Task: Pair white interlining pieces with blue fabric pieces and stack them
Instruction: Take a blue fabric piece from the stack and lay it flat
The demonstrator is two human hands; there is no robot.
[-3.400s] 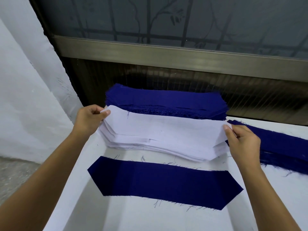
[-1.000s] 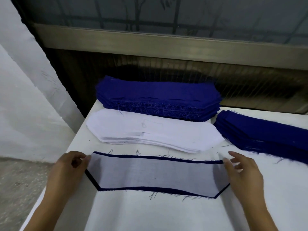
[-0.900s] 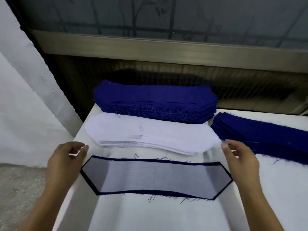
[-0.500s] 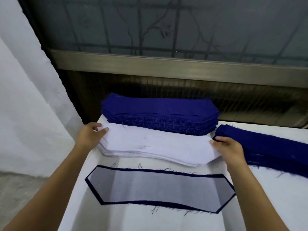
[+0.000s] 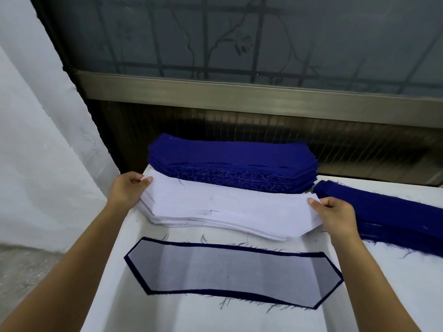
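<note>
Gripping both ends of the top interlining piece, your hands sit at the middle of the desk. Your left hand pinches its pointed end at 9 o'clock, thumb on top and fingers curled at the edge. Your right hand pinches the opposite tip at 3 o'clock in the same manner. The piece lies on the white interlining stack, whose layered edges are fanned slightly along the near side.

Findings on surrounding items:
- At 12 o'clock, the tall blue fabric stack touches the interlining stack's far edge. Its front edge is frayed, with loose threads.
- At 3 o'clock, a lower blue stack lies just beside your right hand, running off the frame's right side.
- At 6 o'clock, a paired piece lies flat: a blue piece with white interlining on top, a thin blue border showing all round. Its far edge is near the interlining stack but apart from it, with a strip of bare desk between.

Room for moving: open desk surface shows beyond the paired piece at 6 o'clock. The desk's left edge runs close past your left wrist, at 9 o'clock. A window frame stands behind the tall stack at 12 o'clock.
</note>
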